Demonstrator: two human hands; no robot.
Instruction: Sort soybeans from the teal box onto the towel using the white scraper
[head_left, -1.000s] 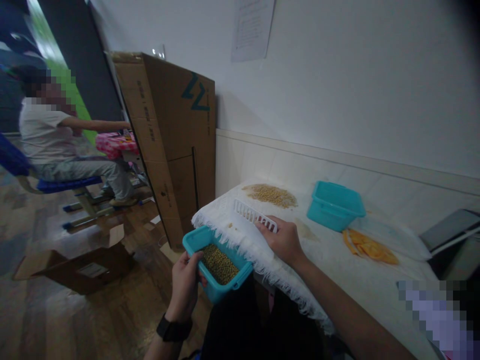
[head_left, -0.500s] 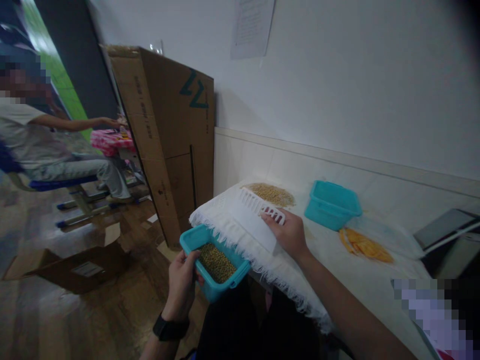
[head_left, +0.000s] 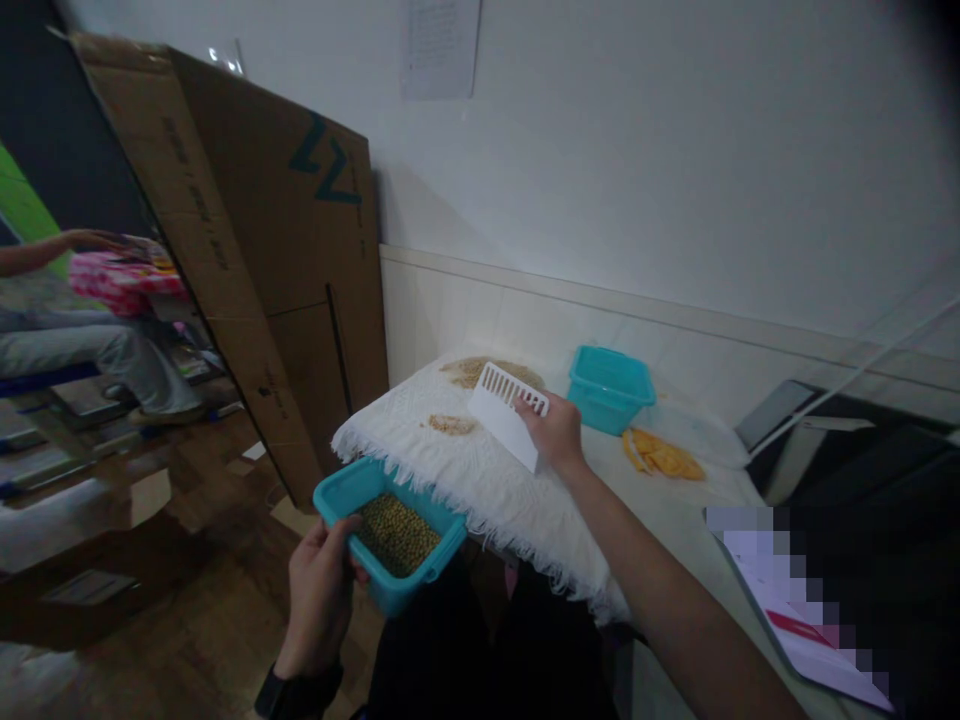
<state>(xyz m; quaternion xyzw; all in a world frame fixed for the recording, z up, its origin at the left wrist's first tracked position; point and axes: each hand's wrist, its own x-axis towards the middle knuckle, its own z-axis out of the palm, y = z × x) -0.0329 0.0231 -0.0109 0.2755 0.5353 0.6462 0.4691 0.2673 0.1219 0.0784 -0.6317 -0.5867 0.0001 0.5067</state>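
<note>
My left hand (head_left: 322, 585) grips the near left rim of a teal plastic tub (head_left: 452, 533), thumb on top. Greenish-yellow dried beans (head_left: 397, 537) lie inside it. The tub is tilted slightly at the table's front edge, under the fringe of a white cloth (head_left: 397, 420). In my right hand (head_left: 553, 430) is a white plastic scraper (head_left: 502, 425) with a slotted upper edge, its blade down at the cloth. A small patch of pale beans (head_left: 450, 425) lies just left of the scraper. Behind it spreads a larger pile of pale beans (head_left: 469, 372).
A second teal tub (head_left: 611, 392) stands by the wall, with an orange cloth (head_left: 664, 455) and a clear lid (head_left: 709, 437) to its right. A tall cardboard box (head_left: 300, 270) stands left of the table. Farther left, another person (head_left: 82, 345) sits at a pink-covered table.
The view has turned to the right. The scraper has shifted right and back across the cloth, and a small patch of beans now shows to its left. My left hand still holds the tub.
</note>
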